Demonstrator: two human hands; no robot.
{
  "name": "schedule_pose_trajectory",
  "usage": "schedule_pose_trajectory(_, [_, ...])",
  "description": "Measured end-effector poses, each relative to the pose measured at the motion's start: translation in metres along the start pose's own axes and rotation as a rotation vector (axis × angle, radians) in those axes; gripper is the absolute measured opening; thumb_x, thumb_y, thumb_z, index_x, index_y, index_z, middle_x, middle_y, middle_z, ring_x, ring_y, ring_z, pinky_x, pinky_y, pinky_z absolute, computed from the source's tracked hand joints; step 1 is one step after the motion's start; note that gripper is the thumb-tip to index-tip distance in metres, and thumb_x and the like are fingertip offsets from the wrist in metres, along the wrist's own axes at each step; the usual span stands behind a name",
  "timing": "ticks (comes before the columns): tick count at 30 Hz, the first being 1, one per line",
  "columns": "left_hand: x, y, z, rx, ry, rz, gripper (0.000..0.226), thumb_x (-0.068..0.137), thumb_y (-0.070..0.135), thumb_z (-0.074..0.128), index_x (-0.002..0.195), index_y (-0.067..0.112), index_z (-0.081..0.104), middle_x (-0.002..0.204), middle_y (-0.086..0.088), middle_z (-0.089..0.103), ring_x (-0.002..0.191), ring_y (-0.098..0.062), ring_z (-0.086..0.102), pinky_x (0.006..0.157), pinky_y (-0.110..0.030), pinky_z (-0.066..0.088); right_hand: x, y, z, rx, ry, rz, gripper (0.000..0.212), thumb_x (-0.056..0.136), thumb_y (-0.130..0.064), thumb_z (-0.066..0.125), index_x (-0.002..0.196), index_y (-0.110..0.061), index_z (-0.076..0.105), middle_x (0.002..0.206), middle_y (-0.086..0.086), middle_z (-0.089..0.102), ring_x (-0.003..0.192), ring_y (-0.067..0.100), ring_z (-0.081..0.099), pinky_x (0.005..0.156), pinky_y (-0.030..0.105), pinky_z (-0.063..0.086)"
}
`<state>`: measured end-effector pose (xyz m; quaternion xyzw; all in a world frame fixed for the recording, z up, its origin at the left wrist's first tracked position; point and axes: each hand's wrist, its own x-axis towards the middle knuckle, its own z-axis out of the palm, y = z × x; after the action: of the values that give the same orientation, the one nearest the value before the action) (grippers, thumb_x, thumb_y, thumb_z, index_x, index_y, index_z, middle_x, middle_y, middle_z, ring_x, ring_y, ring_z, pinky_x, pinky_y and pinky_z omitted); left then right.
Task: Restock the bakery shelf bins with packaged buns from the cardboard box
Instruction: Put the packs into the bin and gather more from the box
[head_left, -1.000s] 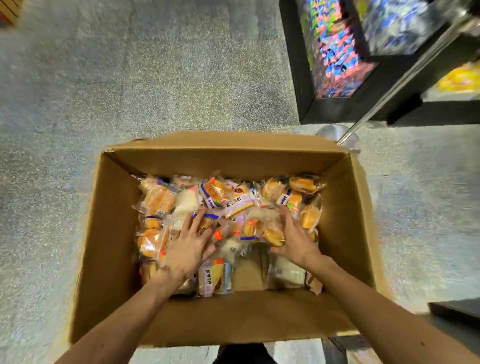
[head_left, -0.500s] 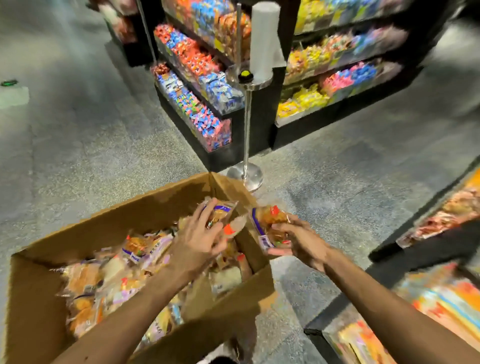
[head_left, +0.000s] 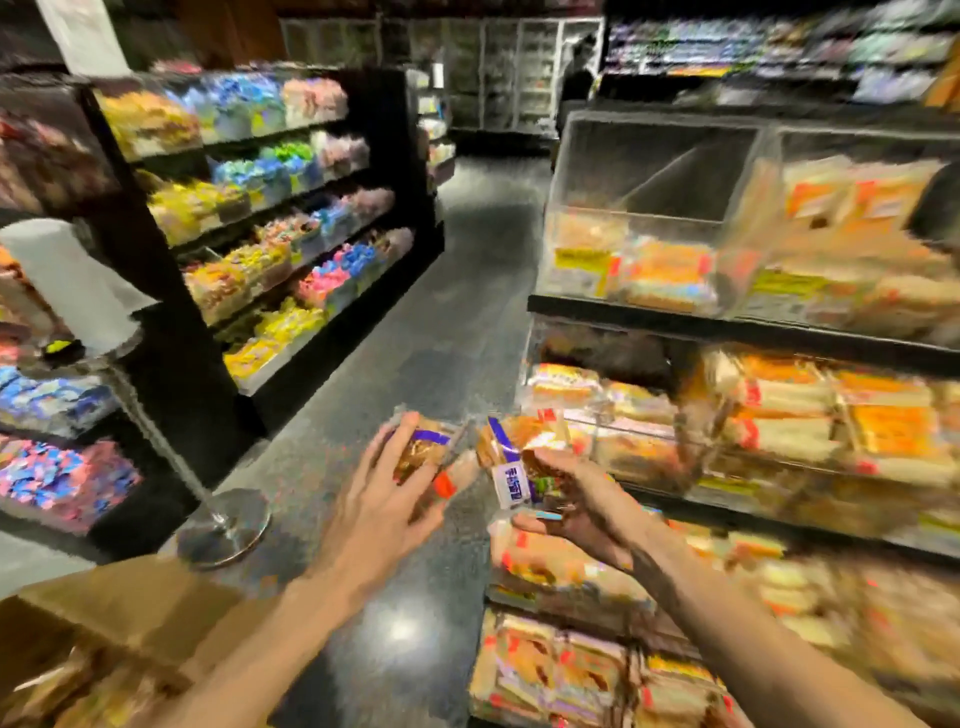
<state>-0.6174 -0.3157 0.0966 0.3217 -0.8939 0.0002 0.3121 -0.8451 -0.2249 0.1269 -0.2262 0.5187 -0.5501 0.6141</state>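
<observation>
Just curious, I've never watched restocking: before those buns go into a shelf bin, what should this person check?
1. Grip of left hand on left bun pack: ok.
2. Grip of right hand on right bun pack: ok.
3. Room in the upper clear bin, only partly filled: ok.
4. Bin contents match these packs: cannot tell, blurred.
5. Nothing between the hands and the bakery shelf: ok.
6. More stock close by in the cardboard box: ok.
</observation>
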Motion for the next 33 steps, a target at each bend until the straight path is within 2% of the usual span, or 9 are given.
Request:
schedule_pose_trajectory(3, [0.049,0.042,0.030,-0.083,-0.029,0.110,0.048,0.087,0.042,0.051,0.127,0.020,0.066,0.153,-0.013,0.039,0.135,-0.039,0.045,0.094,-0.053,0.054,-0.025,-0.026,-0.056,0.058,0.070,-0.097,0.064,0.068,-0.019,0.086,0.122,-0.007,0.055,0.103,0.021,0.069,0.088,0.030,0.068,0.077,0.044,0.059])
schedule_pose_trajectory(6, [0.100,0.085,0.057,-0.150,-0.047,0.238,0.052,0.087,0.044,0.052,0.133,0.021,0.063,0.153,-0.013,0.040,0.136,-0.037,0.043,0.086,-0.052,0.056,-0.048,-0.051,-0.110,0.105,0.115,-0.205,0.083,0.059,-0.015,0.090,0.130,0.000,0.052,0.118,0.028,0.066,0.101,0.038,0.067,0.085,0.047,0.058])
schedule_pose_trajectory(10, [0.155,0.136,0.107,-0.287,-0.081,0.379,0.061,0.082,0.028,0.076,0.139,0.023,0.057,0.156,-0.012,0.035,0.138,-0.036,0.038,0.091,-0.055,0.052,-0.083,-0.071,-0.167,0.134,0.291,-0.325,0.052,0.075,-0.001,0.074,0.126,-0.007,0.062,0.121,0.028,0.066,0.099,0.036,0.068,0.094,0.052,0.053])
schedule_pose_trajectory(12, [0.176,0.170,0.130,-0.372,-0.138,0.420,0.069,0.078,0.026,0.081,0.142,0.028,0.053,0.158,-0.008,0.031,0.139,-0.037,0.039,0.094,-0.055,0.050,-0.104,-0.077,-0.197,0.145,0.395,-0.371,0.053,0.071,-0.007,0.082,0.121,-0.010,0.065,0.117,0.023,0.069,0.094,0.034,0.069,0.091,0.050,0.054])
schedule_pose_trajectory(15, [0.201,0.227,0.158,-0.508,-0.166,0.532,0.051,0.085,0.037,0.063,0.135,0.027,0.059,0.156,-0.008,0.033,0.138,-0.033,0.039,0.098,-0.050,0.046,-0.140,-0.077,-0.239,0.219,0.640,-0.391,0.065,0.060,-0.009,0.089,0.117,-0.006,0.056,0.093,0.016,0.072,0.072,0.028,0.066,0.073,0.043,0.057])
schedule_pose_trajectory(18, [0.214,0.292,0.176,-0.662,-0.250,0.573,0.046,0.082,0.042,0.055,0.119,0.019,0.070,0.154,-0.012,0.039,0.136,-0.027,0.041,0.099,-0.045,0.044,-0.185,-0.069,-0.275,0.332,0.779,-0.452,0.065,0.061,-0.010,0.091,0.111,-0.009,0.049,0.070,0.007,0.056,0.055,0.016,0.047,0.060,0.031,0.049])
schedule_pose_trajectory(22, [0.220,0.371,0.189,-0.875,-0.419,0.535,0.064,0.080,0.055,0.047,0.125,0.015,0.067,0.160,-0.008,0.028,0.143,-0.016,0.031,0.114,-0.022,0.020,-0.243,-0.062,-0.317,0.373,0.945,-0.551,0.041,0.067,-0.008,0.082,0.093,-0.014,0.051,0.071,0.008,0.059,0.055,0.019,0.046,0.055,0.029,0.034])
schedule_pose_trajectory(27, [0.219,0.431,0.212,-0.849,-0.460,0.592,0.049,0.085,0.047,0.061,0.127,0.023,0.066,0.162,0.001,0.024,0.141,-0.020,0.040,0.110,-0.035,0.037,-0.282,-0.055,-0.367,0.424,1.078,-0.604,0.037,0.070,-0.011,0.080,0.093,-0.018,0.053,0.073,0.006,0.061,0.045,0.011,0.046,0.040,0.020,0.032])
schedule_pose_trajectory(33, [0.211,0.545,0.249,-0.780,-0.487,0.583,0.041,0.088,0.049,0.058,0.118,0.024,0.067,0.163,0.009,0.015,0.146,-0.014,0.026,0.116,-0.038,0.026,-0.338,-0.051,-0.478,0.464,1.077,-0.586,0.022,0.069,-0.023,0.079,0.085,-0.013,0.068,0.056,-0.003,0.037,0.045,0.009,0.026,0.054,0.027,0.015])
